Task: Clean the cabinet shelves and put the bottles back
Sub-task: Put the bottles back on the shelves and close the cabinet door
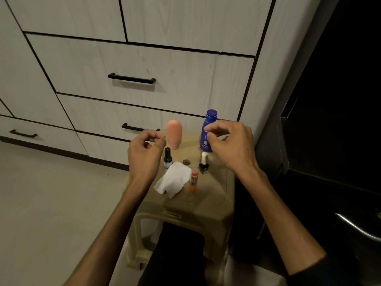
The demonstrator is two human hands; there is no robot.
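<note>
Blue bottle (208,131): likely light, smooth plastic; grip mid-body.
Left hand (144,155): fingers loosely curled, empty.
Right hand (231,145): same.

1. Looked like a room in a home, likely a bedroom or dressing area.
2. Backed by a built-in cabinet (144,65) of pale wood-grain panels with dark seams, with drawers and black bar handles (131,78).
3. Floored in plain light tile (51,193), lit dimly.
4. Furnished with a beige plastic stool (206,195), used as a small table.
5. Set out with toiletries on the stool: a blue lotion bottle (208,122), a peach tube (174,134), nail polish bottles (167,158), a small orange vial (193,180), a white tissue (173,180).
6. Edged at right by dark furniture with a metal handle (358,227).
</note>
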